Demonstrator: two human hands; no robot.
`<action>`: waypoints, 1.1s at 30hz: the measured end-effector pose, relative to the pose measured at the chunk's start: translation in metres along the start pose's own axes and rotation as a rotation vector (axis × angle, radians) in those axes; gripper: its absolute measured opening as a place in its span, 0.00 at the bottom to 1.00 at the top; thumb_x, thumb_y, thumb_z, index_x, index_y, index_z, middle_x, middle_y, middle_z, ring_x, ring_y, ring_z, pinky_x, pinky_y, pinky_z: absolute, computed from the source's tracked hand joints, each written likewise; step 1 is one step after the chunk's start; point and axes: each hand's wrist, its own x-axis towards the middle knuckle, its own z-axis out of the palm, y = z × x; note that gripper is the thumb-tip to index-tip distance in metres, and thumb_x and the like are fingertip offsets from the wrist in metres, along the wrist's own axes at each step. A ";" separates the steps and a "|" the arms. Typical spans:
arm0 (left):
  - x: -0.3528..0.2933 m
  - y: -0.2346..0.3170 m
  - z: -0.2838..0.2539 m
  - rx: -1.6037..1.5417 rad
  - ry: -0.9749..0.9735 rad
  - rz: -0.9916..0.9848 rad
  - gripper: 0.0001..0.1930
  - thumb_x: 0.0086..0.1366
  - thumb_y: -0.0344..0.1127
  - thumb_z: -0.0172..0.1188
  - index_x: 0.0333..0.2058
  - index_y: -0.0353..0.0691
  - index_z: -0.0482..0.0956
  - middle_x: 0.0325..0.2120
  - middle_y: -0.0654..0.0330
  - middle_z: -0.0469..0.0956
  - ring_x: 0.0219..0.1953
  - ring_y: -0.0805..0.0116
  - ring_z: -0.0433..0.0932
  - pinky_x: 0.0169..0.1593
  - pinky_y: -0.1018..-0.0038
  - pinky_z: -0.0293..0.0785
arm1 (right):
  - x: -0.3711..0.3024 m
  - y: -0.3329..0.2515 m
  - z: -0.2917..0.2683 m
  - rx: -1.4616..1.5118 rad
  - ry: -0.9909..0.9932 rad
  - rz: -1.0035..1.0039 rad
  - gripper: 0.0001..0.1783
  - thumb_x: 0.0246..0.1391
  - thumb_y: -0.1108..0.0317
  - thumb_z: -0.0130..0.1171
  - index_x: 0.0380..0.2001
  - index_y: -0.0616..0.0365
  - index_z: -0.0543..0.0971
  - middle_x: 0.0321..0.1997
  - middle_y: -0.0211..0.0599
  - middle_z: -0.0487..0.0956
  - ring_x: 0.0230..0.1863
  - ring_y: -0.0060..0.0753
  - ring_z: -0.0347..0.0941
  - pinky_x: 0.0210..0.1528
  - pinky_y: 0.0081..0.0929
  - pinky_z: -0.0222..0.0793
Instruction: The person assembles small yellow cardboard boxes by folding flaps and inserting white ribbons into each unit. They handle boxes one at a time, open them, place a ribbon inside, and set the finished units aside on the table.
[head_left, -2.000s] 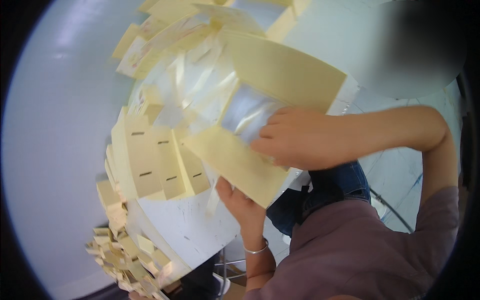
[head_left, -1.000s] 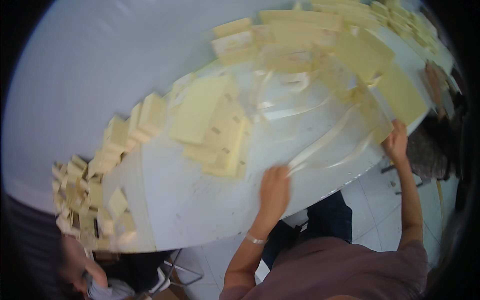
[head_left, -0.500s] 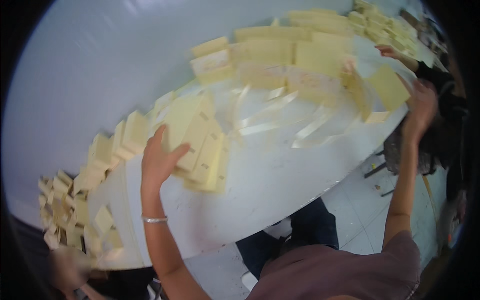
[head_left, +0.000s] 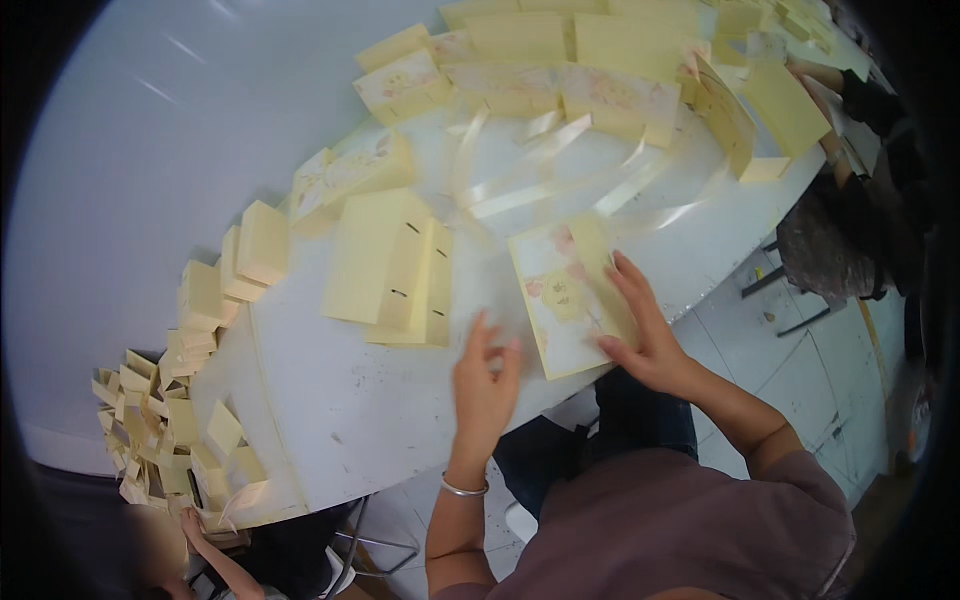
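In front of me a pale yellow cardboard box point(head_left: 570, 300) with a pink floral print sits tilted near the table's front edge. My right hand point(head_left: 650, 335) grips its right side, thumb on the printed face and fingers along the edge. My left hand point(head_left: 485, 385) is a little left of this box, fingers apart and slightly blurred, holding nothing. Farther left stand similar plain yellow boxes point(head_left: 375, 260) with short dark slots, leaning together. Cream ribbons point(head_left: 540, 185) lie loose on the table beyond my hands.
Rows of printed yellow boxes point(head_left: 510, 85) line the back of the white table point(head_left: 370, 420). An opened box point(head_left: 765, 125) stands at the right. Many small boxes point(head_left: 150, 420) are heaped at the left. Co-workers' hands point(head_left: 190, 525) show at the left end and far right.
My left hand has left the slotted boxes and moved right and nearer. My right hand has come in from the far right to a printed box now before me. The slotted group looks smaller.
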 end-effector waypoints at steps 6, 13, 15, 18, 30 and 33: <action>0.019 0.062 0.029 0.869 -0.020 0.385 0.42 0.49 0.44 0.59 0.57 0.28 0.49 0.33 0.43 0.73 0.33 0.51 0.75 0.33 0.66 0.73 | -0.006 -0.005 0.010 -0.022 0.022 -0.054 0.52 0.38 0.53 0.65 0.60 0.60 0.46 0.63 0.58 0.45 0.63 0.58 0.45 0.60 0.39 0.47; 0.079 0.096 0.063 1.216 -0.473 0.204 0.47 0.43 0.43 0.58 0.58 0.29 0.43 0.27 0.46 0.75 0.31 0.53 0.76 0.35 0.67 0.73 | -0.015 0.003 0.017 -0.242 0.071 -0.249 0.48 0.39 0.53 0.63 0.58 0.60 0.50 0.58 0.59 0.56 0.57 0.61 0.55 0.56 0.42 0.56; 0.084 0.098 0.059 1.260 -0.503 0.209 0.47 0.44 0.41 0.57 0.59 0.31 0.41 0.26 0.47 0.75 0.30 0.56 0.76 0.34 0.69 0.73 | -0.014 0.005 0.023 -0.203 0.069 -0.233 0.46 0.40 0.56 0.62 0.58 0.62 0.52 0.58 0.58 0.56 0.56 0.60 0.57 0.55 0.41 0.57; 0.094 0.120 0.035 1.006 -0.534 0.006 0.44 0.46 0.37 0.53 0.60 0.35 0.40 0.29 0.51 0.75 0.28 0.63 0.75 0.33 0.72 0.73 | -0.014 0.010 0.020 -0.241 0.067 -0.228 0.43 0.40 0.55 0.62 0.55 0.63 0.56 0.58 0.58 0.57 0.56 0.59 0.57 0.55 0.40 0.58; 0.036 0.012 -0.035 -0.745 -0.174 -0.269 0.25 0.52 0.25 0.44 0.52 0.34 0.57 0.42 0.55 0.70 0.40 0.66 0.74 0.42 0.72 0.74 | -0.017 0.032 -0.014 -0.175 0.206 -0.018 0.24 0.54 0.55 0.42 0.42 0.67 0.68 0.42 0.52 0.71 0.41 0.48 0.70 0.43 0.35 0.66; 0.025 0.016 -0.018 -0.795 -0.157 -0.231 0.24 0.52 0.24 0.44 0.51 0.33 0.57 0.43 0.55 0.69 0.41 0.65 0.74 0.44 0.72 0.73 | -0.015 0.055 -0.012 0.769 0.619 0.488 0.21 0.58 0.56 0.35 0.44 0.61 0.67 0.38 0.39 0.74 0.37 0.30 0.72 0.37 0.26 0.68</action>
